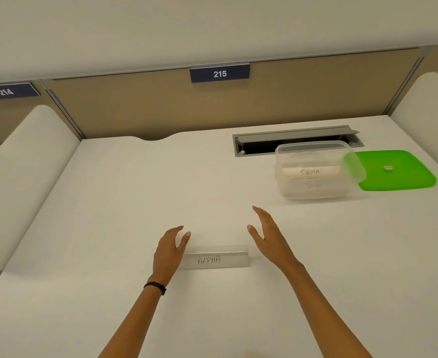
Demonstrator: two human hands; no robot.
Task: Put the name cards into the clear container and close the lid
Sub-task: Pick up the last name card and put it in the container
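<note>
A white name card marked ALPHA (pixel 216 259) stands on the white desk in front of me. My left hand (pixel 170 248) hovers open at the card's left end, fingers apart, holding nothing. My right hand (pixel 268 236) is open just right of the card and a little above it, palm facing left. Farther back on the right sits the clear container (pixel 316 188) without its lid. Inside it lies a card marked SIGMA (pixel 310 172). The green lid (pixel 403 177) lies flat on the desk just right of the container.
A grey cable slot with its flap raised (pixel 297 136) is cut into the desk behind the container. White side dividers (pixel 24 161) stand left and right of the desk. A tan back panel carries a sign reading 215 (pixel 219 73).
</note>
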